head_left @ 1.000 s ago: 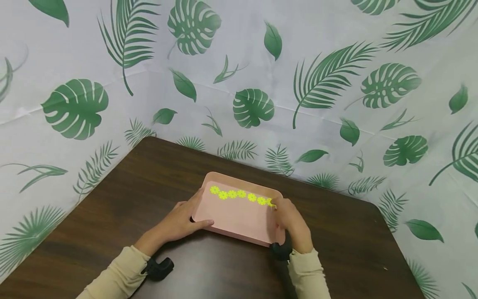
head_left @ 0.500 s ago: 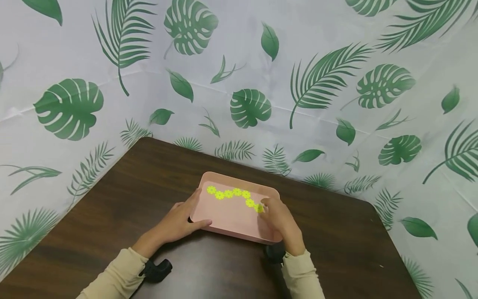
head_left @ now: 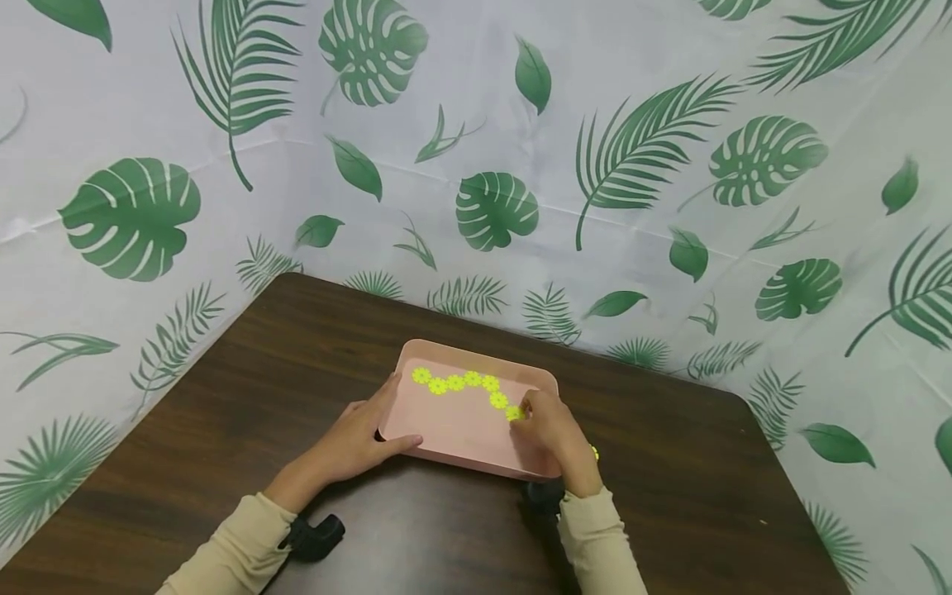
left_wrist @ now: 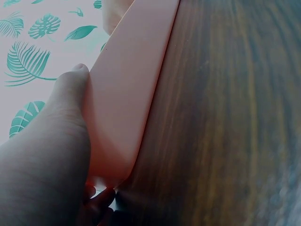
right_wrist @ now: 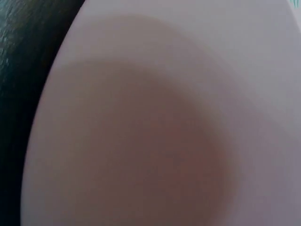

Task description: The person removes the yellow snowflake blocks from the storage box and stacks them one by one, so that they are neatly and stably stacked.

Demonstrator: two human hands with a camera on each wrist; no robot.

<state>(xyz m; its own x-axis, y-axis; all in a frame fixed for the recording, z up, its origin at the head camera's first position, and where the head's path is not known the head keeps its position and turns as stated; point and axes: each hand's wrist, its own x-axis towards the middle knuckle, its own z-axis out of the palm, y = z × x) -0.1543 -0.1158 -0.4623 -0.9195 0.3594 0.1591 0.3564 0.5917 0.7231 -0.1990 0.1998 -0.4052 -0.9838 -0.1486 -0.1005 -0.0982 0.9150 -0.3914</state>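
Observation:
A pink tray (head_left: pixel 461 426) with low walls rests on the dark wooden table. Inside it lies a chain of yellow flower shapes (head_left: pixel 455 383), running along the far side and bending down toward the right. My left hand (head_left: pixel 353 438) grips the tray's left end, thumb over the near rim; the left wrist view shows the thumb (left_wrist: pixel 70 94) against the tray's wall (left_wrist: pixel 127 94). At the chain's right end, my right hand (head_left: pixel 554 430) pinches it between thumb and forefinger. The right wrist view holds only the tray's surface (right_wrist: pixel 188 37) and a shadow.
The wooden table (head_left: pixel 669 496) extends around the tray. A small yellow spot (head_left: pixel 595 453) shows just right of my right wrist; its kind is unclear. Behind the table hangs a white cloth (head_left: pixel 416 190) with green leaves. A black band (head_left: pixel 316 537) sits on my left wrist.
My right hand has moved left from the tray's right side, and the chain's right part has bent downward. A yellow spot now shows beside the right wrist. The left hand keeps its grip.

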